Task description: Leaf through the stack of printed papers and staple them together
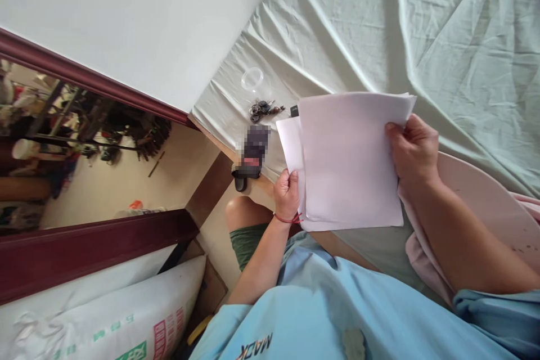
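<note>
A stack of white paper sheets [350, 157] is held up in front of my body, above the bed's edge. My right hand [415, 149] grips the stack at its right side, thumb on top. On the left, a sheet of paper [289, 138] sticks out from behind the stack at a slant. My left hand [287, 194] closes on that sheet near its lower left edge, thumb over it, with a red string round the wrist. The sheets' faces look blank. Fingers of both hands behind the paper are hidden.
Beyond the paper lies a bed with a pale green sheet [354, 22]. Near its edge are a clear plastic cup [253, 80], a bunch of keys [260, 109] and a blurred dark object [255, 146]. White printed sacks [126, 309] stand at lower left, below a mirror [169, 163].
</note>
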`<state>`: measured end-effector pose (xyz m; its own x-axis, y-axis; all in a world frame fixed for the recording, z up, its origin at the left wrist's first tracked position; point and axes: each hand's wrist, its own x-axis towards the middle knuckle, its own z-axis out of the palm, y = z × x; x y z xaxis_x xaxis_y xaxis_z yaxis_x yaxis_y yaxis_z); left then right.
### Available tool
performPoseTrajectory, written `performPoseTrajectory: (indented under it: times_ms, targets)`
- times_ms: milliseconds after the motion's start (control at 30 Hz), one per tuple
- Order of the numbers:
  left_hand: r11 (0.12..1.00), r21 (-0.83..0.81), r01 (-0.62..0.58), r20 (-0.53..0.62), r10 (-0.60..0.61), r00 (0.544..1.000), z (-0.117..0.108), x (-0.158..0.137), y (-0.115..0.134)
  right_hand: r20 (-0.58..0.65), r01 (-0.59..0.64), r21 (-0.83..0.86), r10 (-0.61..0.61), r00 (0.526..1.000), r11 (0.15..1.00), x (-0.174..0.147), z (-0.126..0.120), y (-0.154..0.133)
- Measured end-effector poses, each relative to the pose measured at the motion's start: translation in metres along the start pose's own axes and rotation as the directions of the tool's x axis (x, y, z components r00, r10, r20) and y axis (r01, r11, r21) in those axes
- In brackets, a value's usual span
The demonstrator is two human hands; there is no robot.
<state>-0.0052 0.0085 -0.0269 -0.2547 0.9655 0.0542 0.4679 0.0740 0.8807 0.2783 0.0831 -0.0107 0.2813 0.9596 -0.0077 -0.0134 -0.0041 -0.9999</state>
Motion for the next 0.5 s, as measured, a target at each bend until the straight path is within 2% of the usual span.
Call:
performPoseTrajectory:
  times_ms: [100,267,367,500]
  targets:
    - [0.998,-0.057,0.024,-0.007,-0.024,1.000,0.0011,0.0002,-0.0027,-0.054,0.032,0.135,-0.025,0.998,0.990,-0.0004,0.0040,-0.0050]
    - [0.985,-0.152,0.086,-0.030,-0.092,0.995,0.0030,-0.0002,-0.0071,0.099,-0.151,0.321,0.125,0.987,0.935,0.0017,0.0063,-0.0086]
    - [0.974,-0.205,0.094,-0.016,-0.099,0.995,0.0056,0.0003,-0.0081,0.143,-0.193,0.309,0.155,0.978,0.931,0.0019,0.0050,-0.0076]
    - [0.971,-0.238,0.007,-0.045,-0.018,0.999,0.0079,0.0005,-0.0103,0.133,-0.159,0.169,0.137,0.982,0.973,0.0015,0.0024,-0.0015]
